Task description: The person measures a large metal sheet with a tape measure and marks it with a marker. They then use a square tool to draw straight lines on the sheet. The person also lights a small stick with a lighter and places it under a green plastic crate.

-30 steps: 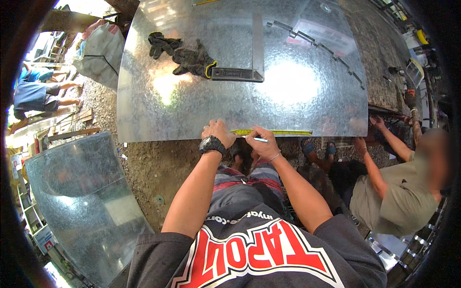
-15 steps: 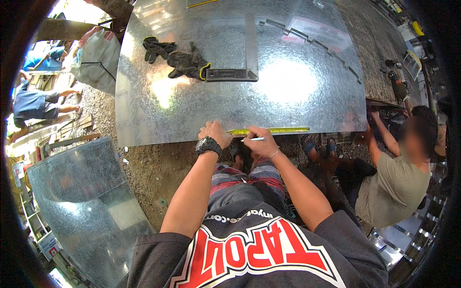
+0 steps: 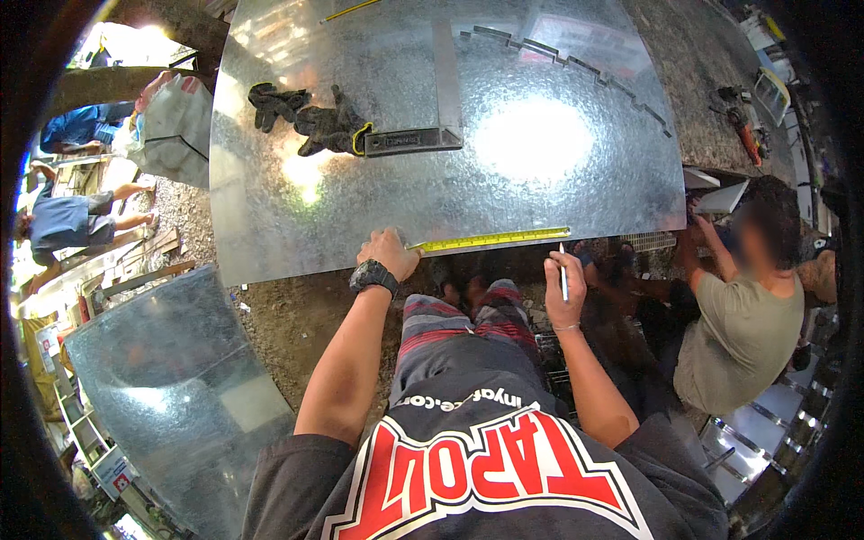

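Observation:
A yellow tape measure (image 3: 495, 239) lies along the near edge of a shiny sheet of metal (image 3: 378, 202). My left hand (image 3: 392, 252), a black watch on its wrist, is closed over the tape's left end; whatever sits beneath the fingers is hidden. Just off the sheet's near edge, my right hand (image 3: 563, 301) grips a slim white pen (image 3: 564, 283) with its tip pointing up toward the tape's right end. Farther in on the sheet rest a metal square (image 3: 414, 141) with a dark handle and a pair of dark work gloves (image 3: 328, 128).
A thin notched strip (image 3: 567, 61) crosses the sheet's far right, and a pencil (image 3: 349, 10) lies at the far edge. Another sheet of metal (image 3: 162, 369) leans at left. Close on my right sits a person (image 3: 742, 333). A power tool (image 3: 743, 135) lies beyond the sheet.
My right hand has moved right along the tape and back off the sheet's edge, turning the pen from sideways to upright. My left hand remains at the tape's left end.

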A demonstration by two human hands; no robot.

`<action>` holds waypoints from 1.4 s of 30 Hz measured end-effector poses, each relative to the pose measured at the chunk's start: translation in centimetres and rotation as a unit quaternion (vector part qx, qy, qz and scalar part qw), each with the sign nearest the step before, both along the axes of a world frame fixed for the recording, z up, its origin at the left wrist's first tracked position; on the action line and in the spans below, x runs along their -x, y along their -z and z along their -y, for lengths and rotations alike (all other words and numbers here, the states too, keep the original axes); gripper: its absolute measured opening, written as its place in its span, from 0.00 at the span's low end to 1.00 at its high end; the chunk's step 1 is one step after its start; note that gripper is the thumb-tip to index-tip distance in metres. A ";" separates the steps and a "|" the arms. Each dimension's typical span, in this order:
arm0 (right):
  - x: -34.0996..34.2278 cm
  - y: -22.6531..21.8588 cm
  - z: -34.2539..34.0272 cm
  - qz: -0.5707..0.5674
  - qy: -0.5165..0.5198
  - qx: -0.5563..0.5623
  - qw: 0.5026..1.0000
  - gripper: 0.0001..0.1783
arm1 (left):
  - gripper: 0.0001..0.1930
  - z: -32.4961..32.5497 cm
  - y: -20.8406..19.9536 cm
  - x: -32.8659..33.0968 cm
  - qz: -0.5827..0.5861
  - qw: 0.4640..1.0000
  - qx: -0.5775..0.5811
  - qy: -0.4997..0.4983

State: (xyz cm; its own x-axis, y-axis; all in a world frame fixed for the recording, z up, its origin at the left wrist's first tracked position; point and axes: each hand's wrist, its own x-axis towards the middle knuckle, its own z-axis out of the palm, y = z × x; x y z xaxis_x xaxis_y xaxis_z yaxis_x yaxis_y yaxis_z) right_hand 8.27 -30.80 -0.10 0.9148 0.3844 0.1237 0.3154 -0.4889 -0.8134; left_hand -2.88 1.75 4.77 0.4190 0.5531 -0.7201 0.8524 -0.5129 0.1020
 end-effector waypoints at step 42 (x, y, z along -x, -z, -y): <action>-4.9 3.3 -6.9 0.097 -0.163 0.163 0.968 0.18 | 0.35 -0.6 0.6 0.3 0.015 0.999 0.015 0.029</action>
